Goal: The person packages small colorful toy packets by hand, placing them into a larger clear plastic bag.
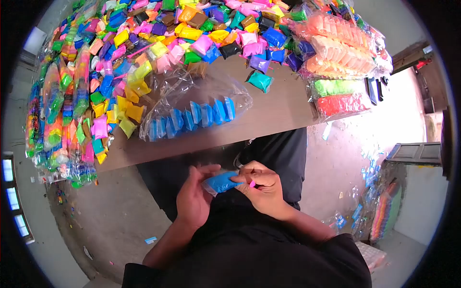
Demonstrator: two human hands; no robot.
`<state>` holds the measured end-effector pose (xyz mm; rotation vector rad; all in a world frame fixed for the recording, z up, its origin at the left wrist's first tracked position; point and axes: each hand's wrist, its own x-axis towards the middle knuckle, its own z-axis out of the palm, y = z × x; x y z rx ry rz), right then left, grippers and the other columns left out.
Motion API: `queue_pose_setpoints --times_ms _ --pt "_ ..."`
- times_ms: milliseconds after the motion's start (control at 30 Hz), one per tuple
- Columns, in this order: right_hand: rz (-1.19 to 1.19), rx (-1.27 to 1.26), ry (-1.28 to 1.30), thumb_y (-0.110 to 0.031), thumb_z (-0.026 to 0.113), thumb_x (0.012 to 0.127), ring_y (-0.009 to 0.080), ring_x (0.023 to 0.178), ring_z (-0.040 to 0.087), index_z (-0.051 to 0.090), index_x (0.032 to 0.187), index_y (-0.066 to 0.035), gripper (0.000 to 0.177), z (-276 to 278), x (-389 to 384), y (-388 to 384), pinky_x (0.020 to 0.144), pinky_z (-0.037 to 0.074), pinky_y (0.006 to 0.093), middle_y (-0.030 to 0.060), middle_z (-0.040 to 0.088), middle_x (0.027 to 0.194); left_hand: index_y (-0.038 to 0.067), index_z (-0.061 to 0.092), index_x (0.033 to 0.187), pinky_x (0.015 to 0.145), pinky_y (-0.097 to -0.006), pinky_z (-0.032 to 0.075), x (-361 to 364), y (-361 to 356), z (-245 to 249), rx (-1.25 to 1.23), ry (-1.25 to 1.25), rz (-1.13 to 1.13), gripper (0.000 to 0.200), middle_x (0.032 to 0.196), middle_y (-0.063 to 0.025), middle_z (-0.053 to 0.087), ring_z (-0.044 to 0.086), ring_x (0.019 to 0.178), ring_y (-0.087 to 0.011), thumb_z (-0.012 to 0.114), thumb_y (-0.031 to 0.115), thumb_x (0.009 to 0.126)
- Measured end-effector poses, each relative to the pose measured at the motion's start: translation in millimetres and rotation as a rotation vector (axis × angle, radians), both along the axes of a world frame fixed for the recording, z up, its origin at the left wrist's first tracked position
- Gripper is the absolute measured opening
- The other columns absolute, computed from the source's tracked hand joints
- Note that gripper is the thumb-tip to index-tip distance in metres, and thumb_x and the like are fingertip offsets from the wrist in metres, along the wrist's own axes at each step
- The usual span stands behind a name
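Over my lap, a small clear packet with a soft blue filling (222,182) is between my two hands. My right hand (265,188) pinches its right end between thumb and fingers, and a small bright pink piece (252,184) pokes out from the same grip. Against the packet's left end, my left hand (193,196) is cupped, its fingers curving behind it. In front of me on the table, a large clear plastic bag (177,98) lies with a row of similar blue packets (194,115) at its near side.
The brown table (288,103) carries a heap of multicoloured packets (192,31). Filled clear bags stand at left (62,105), with bags of peach packets (338,45) and red packets (342,103) at right. One teal packet (260,81) lies apart. Wrapper scraps (341,221) litter the floor.
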<state>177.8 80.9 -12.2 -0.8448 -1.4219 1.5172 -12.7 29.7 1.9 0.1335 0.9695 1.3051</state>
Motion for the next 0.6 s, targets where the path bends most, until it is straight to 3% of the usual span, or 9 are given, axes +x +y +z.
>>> queue_pose_setpoints --times_ms 33,100,133,267,333,433,533,600 --pt "-0.025 -0.025 0.038 0.003 0.08 0.085 0.0153 0.086 0.06 0.078 0.1 0.002 0.016 -2 2 -1 0.076 0.049 0.0287 0.0087 0.068 0.096 -0.004 0.062 0.126 0.081 -0.0375 0.055 0 -6 1 -0.003 -0.002 0.001 0.052 0.113 -0.0146 0.067 0.066 0.095 -0.0226 0.046 0.043 0.109" --pt "-0.031 0.007 -0.003 0.003 0.078 0.087 0.0161 0.087 0.062 0.078 0.102 0.0 0.016 -1 6 4 0.077 0.05 0.0291 0.0089 0.069 0.098 -0.005 0.059 0.131 0.083 -0.0369 0.058 1 -15 11 0.111 0.287 -0.222 0.04 0.118 -0.015 0.066 0.066 0.097 -0.021 0.059 0.025 0.105" --pt "-0.035 0.044 -0.04 0.003 0.076 0.089 0.0168 0.088 0.064 0.078 0.104 -0.001 0.016 -1 7 6 0.078 0.05 0.0295 0.0092 0.071 0.1 -0.005 0.056 0.136 0.087 -0.0306 0.057 4 -15 21 0.161 0.328 -0.179 0.04 0.117 -0.0115 0.065 0.066 0.1 -0.0168 0.067 0.0 0.097" --pt "-0.062 0.011 -0.003 0.002 0.075 0.089 0.0179 0.091 0.066 0.078 0.103 -0.001 0.015 -5 0 3 0.08 0.051 0.0302 0.01 0.071 0.101 -0.004 0.049 0.143 0.099 -0.0332 0.052 10 -22 19 0.328 0.415 -0.146 0.056 0.128 -0.0122 0.06 0.062 0.116 -0.0191 0.072 -0.005 0.092" --pt "-0.051 -0.065 0.068 0.003 0.075 0.089 0.0186 0.094 0.066 0.077 0.103 -0.001 0.014 -6 -2 -2 0.082 0.051 0.0308 0.0106 0.071 0.102 -0.003 0.041 0.149 0.107 -0.0344 0.045 16 -20 20 0.479 0.268 -0.101 0.072 0.14 -0.0128 0.05 0.053 0.129 -0.0193 0.077 -0.008 0.086" --pt "-0.047 -0.115 0.112 0.003 0.075 0.09 0.0189 0.096 0.066 0.077 0.103 0.0 0.014 -8 -4 -7 0.084 0.051 0.0312 0.0107 0.072 0.103 -0.002 0.037 0.151 0.112 -0.0362 0.04 15 -24 13 0.527 0.31 -0.156 0.08 0.147 -0.0118 0.042 0.046 0.136 -0.0199 0.08 -0.007 0.084" --pt "-0.027 -0.071 0.1 0.003 0.074 0.09 0.0192 0.098 0.067 0.076 0.104 0.0 0.015 -12 -2 -6 0.085 0.051 0.0312 0.0112 0.072 0.103 0.001 0.035 0.153 0.111 -0.0416 0.043 16 -25 7 0.505 0.412 -0.147 0.085 0.144 -0.0132 0.046 0.049 0.132 -0.0239 0.083 0.003 0.084" --pt "-0.019 -0.084 0.11 0.003 0.074 0.091 0.0178 0.098 0.066 0.076 0.106 0.0 0.015 -10 -2 -6 0.085 0.051 0.0308 0.0103 0.072 0.104 -0.001 0.038 0.151 0.11 -0.038 0.043 17 -25 9 0.517 0.405 -0.145 0.078 0.144 -0.0128 0.045 0.049 0.132 -0.0212 0.081 0.0 0.086"
